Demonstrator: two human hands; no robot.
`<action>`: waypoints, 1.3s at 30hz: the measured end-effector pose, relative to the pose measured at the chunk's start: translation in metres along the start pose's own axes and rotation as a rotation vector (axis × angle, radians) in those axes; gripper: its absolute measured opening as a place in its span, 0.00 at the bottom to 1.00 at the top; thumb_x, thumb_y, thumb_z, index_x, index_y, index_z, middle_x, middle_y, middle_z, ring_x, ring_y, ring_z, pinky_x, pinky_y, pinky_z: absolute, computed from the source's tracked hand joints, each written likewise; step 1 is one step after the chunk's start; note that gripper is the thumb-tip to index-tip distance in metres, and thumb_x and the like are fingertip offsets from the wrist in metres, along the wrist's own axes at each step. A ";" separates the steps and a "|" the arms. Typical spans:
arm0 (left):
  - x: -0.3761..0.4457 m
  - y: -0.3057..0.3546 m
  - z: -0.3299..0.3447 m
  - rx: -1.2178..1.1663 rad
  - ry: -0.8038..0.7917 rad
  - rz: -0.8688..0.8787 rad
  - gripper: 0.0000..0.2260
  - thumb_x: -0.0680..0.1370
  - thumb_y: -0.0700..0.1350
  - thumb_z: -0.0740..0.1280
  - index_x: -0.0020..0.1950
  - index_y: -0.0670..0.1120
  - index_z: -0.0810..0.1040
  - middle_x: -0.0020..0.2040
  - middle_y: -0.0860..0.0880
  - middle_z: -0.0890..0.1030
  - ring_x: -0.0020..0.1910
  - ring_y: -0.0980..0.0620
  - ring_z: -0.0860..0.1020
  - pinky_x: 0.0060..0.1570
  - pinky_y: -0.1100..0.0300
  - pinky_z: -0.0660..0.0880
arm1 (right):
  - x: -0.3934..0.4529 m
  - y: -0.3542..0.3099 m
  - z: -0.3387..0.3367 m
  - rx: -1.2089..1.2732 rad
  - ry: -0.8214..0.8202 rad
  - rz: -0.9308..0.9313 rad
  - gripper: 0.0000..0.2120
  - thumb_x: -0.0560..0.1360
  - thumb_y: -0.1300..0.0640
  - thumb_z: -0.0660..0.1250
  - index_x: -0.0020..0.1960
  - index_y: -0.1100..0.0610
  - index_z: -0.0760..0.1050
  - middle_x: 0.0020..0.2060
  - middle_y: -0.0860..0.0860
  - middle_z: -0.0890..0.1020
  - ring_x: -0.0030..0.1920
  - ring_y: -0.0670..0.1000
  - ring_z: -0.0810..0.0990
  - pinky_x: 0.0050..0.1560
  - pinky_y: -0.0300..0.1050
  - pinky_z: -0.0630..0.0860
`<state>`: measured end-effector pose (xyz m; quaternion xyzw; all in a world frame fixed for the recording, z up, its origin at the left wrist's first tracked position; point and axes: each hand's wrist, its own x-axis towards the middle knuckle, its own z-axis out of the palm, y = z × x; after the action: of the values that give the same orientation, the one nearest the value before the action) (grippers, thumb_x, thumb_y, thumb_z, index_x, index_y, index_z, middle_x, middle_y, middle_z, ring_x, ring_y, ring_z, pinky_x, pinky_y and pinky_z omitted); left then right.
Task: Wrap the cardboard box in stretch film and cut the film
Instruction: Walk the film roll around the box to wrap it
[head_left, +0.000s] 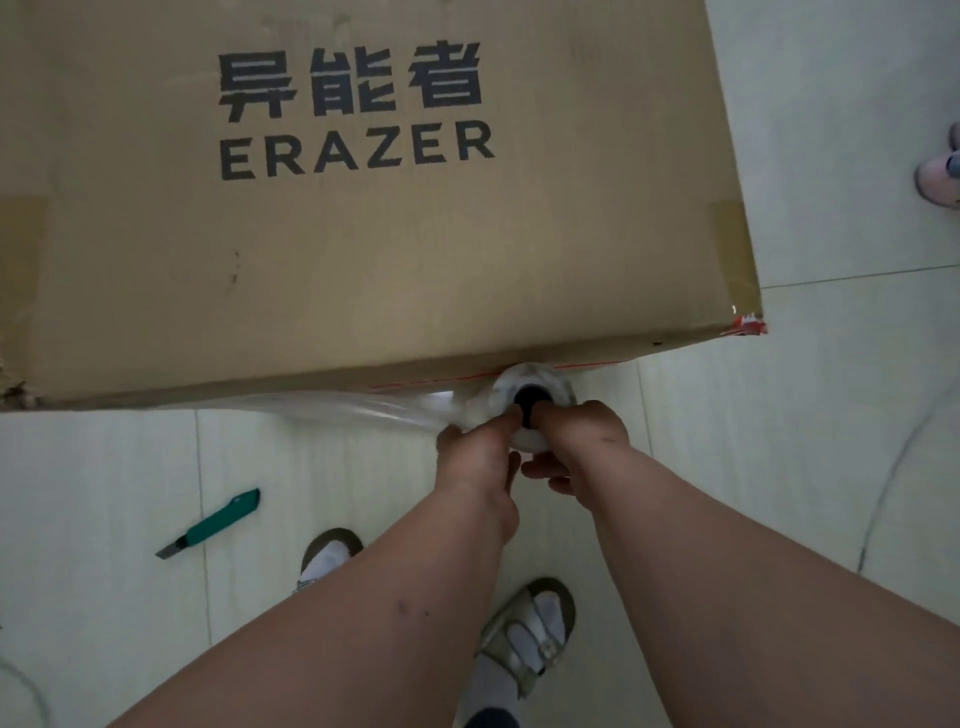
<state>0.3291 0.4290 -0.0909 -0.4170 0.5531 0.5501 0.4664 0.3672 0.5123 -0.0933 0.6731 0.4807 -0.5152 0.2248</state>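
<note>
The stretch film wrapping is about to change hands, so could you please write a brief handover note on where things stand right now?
Left hand and right hand: both grip the stretch film roll by its top end, beside the near face of the cardboard box.
Film: a stretched band runs from the roll leftward along the box's near face; it is uncut.
Utility knife: green, lying on the floor tiles to the left, untouched.
Done: wrapping started.
Left: carry the roll on round the box, then cut the film with the knife.
</note>
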 end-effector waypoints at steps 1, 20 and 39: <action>0.000 -0.004 0.001 -0.042 0.060 0.003 0.27 0.72 0.38 0.74 0.69 0.44 0.68 0.57 0.42 0.79 0.47 0.49 0.79 0.47 0.59 0.77 | -0.001 -0.003 -0.005 -0.065 -0.049 0.012 0.17 0.74 0.47 0.68 0.53 0.60 0.75 0.41 0.57 0.84 0.38 0.55 0.86 0.47 0.50 0.80; -0.014 -0.014 0.032 -0.039 0.070 0.017 0.42 0.70 0.42 0.77 0.77 0.54 0.55 0.69 0.43 0.70 0.62 0.45 0.74 0.55 0.55 0.73 | 0.015 0.017 -0.017 0.462 0.019 0.198 0.10 0.76 0.55 0.66 0.54 0.59 0.71 0.47 0.60 0.83 0.40 0.58 0.85 0.47 0.54 0.82; 0.002 -0.069 0.080 0.092 0.433 0.265 0.31 0.67 0.48 0.77 0.66 0.44 0.68 0.49 0.48 0.78 0.41 0.52 0.77 0.41 0.62 0.72 | 0.031 0.017 -0.067 -0.204 0.049 -0.209 0.22 0.74 0.48 0.68 0.61 0.59 0.67 0.55 0.57 0.80 0.50 0.59 0.82 0.49 0.50 0.79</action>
<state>0.4007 0.5055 -0.1047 -0.4272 0.7145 0.4786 0.2792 0.4143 0.5709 -0.1003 0.6054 0.6032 -0.4679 0.2252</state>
